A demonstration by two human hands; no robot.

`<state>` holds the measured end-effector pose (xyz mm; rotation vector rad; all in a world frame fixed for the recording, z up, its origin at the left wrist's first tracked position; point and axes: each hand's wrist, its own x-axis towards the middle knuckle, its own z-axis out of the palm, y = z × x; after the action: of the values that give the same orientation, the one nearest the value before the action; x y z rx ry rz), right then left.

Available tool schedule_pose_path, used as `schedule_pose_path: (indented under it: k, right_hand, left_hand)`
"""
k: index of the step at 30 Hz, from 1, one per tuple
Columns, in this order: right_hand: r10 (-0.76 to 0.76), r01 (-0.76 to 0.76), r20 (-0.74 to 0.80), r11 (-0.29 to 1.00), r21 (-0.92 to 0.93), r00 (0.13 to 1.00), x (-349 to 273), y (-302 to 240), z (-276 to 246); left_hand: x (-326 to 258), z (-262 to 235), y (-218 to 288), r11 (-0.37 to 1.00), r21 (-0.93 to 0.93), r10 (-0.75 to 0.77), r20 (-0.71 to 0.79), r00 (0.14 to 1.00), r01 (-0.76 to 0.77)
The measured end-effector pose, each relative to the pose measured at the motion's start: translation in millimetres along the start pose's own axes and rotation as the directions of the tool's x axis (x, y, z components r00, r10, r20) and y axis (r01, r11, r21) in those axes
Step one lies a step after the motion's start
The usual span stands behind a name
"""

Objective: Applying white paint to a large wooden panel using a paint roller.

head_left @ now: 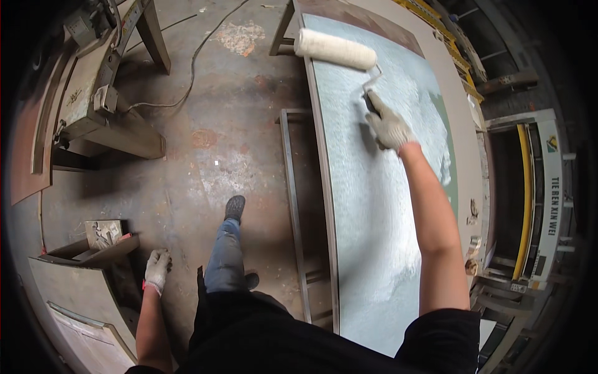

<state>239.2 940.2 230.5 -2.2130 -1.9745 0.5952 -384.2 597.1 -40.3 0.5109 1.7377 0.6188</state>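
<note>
My right hand [391,128], in a pale knit glove, is wrapped round the handle of a paint roller [336,50]. The roller's fluffy cream sleeve lies across the far left part of a long panel [367,249], overhanging its left edge slightly. Wet, pale blue-white coating covers much of the panel, while a green strip [446,118] shows along its right side. At the lower left, my left hand [158,270], also gloved, hangs above the floor with its fingers curled together. Nothing shows in it, and it touches nothing.
A metal frame [291,187] runs along the panel's left side. On the left stand a machine bench [93,121] and, nearer, a wooden box [75,249]. A cable [192,78] crosses the stained floor. Yellow-edged racking [524,199] lies on the right.
</note>
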Motion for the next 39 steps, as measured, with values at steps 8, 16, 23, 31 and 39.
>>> schedule_pose_path:
  k: [8, 16, 23, 31, 39]
  right_hand:
    - [0.035, -0.033, 0.086, 0.999, -0.027, 0.996, -386.3, 71.3, 32.5]
    - [0.208, -0.182, 0.22, 0.974, -0.134, 0.953, -622.3, 90.0, 25.5]
    - [0.153, -0.147, 0.115, 0.987, -0.063, 0.981, -409.2, 51.8, 37.4]
    - [-0.001, -0.004, -0.08, 0.998, -0.06, 0.997, -65.5, 7.9, 32.3]
    - [0.142, -0.144, 0.025, 0.976, 0.166, 0.99, 59.6, -61.4, 9.6]
  left_hand:
    - [-29.0, 4.6, -103.9, 0.978, 0.166, -0.144, 0.1, 0.985, 0.126]
    - [-74.9, -2.9, -157.0, 0.925, 0.314, -0.271, 0.147, 0.951, 0.215]
    - [-62.9, -21.5, -148.6, 0.95, 0.185, -0.275, 0.118, 0.954, 0.251]
    - [-58.1, -53.1, -135.6, 0.974, -0.067, -0.219, -0.06, 0.974, 0.215]
    - [-70.8, -80.7, -133.9, 0.944, -0.174, -0.304, -0.142, 0.942, 0.279]
